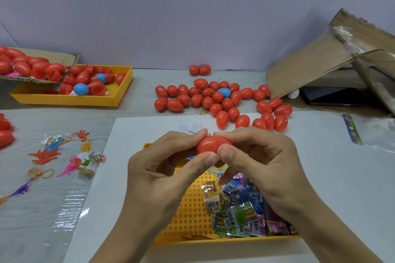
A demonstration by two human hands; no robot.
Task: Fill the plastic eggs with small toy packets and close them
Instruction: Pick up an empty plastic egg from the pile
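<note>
While squeezing the red egg [211,144] between left hand [164,168] and right hand [256,160], right above the yellow tray [192,215] of toy packets [241,209], looks like closing step. Next probably needs a firm press, then dropping with closed eggs [213,98] beyond tray.

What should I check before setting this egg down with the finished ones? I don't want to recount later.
1. Egg gripped by both the left hand and the right hand: ok.
2. Halves fully snapped shut: cannot tell, fingers cover the seam.
3. Packet inside: cannot tell, the shell is opaque.
4. Free spot beside the closed pile on the table: ok, bare surface in front of it.
5. More packets in the near tray: ok, plenty left.
6. Open eggs left in the far tray: ok, several visible.
</note>
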